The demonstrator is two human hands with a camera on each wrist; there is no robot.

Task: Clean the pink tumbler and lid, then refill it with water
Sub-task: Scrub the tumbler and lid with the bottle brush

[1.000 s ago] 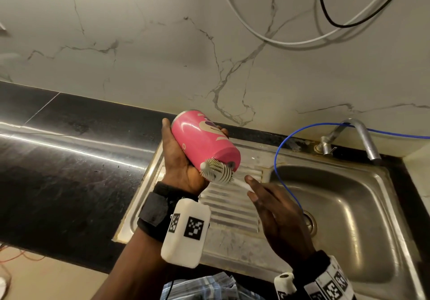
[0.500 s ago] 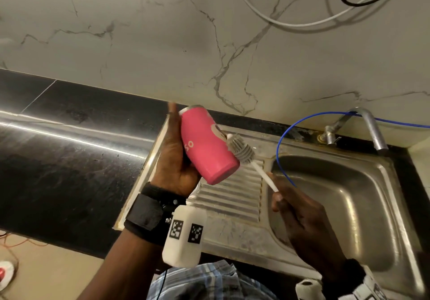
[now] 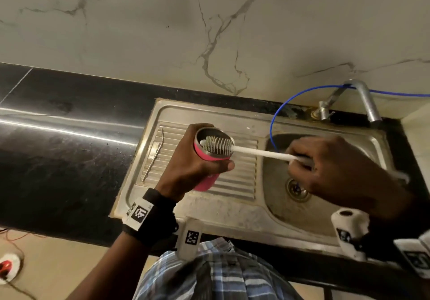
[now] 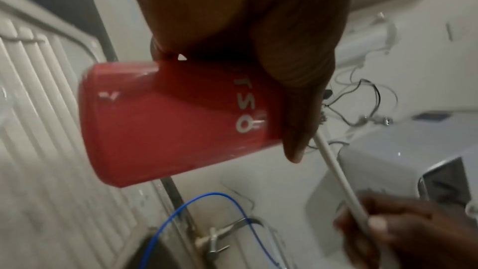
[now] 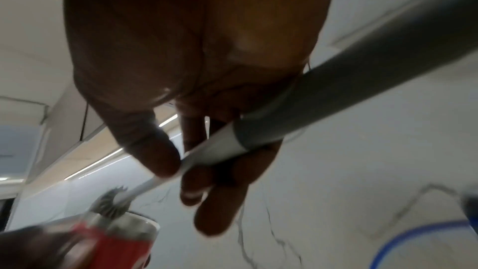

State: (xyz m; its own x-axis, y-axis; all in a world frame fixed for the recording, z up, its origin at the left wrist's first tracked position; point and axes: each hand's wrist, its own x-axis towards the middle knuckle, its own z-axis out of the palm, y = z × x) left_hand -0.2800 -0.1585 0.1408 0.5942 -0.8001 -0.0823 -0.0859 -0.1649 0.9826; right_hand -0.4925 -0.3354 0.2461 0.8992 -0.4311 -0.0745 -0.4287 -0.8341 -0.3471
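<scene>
Tumbler (image 3: 210,160) glossy pink outside, bare metal inside; sink (image 3: 232,216) dull scuffed steel; counter (image 3: 69,151) polished black stone; brush (image 3: 256,152) white plastic.

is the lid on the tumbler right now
No, the pink tumbler has an open mouth, showing its steel inside, with the brush head lying across it.

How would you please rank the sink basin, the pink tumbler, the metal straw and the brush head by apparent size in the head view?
1. sink basin
2. pink tumbler, partly hidden by the left hand
3. metal straw: longer than the tumbler, but thin
4. brush head
</scene>
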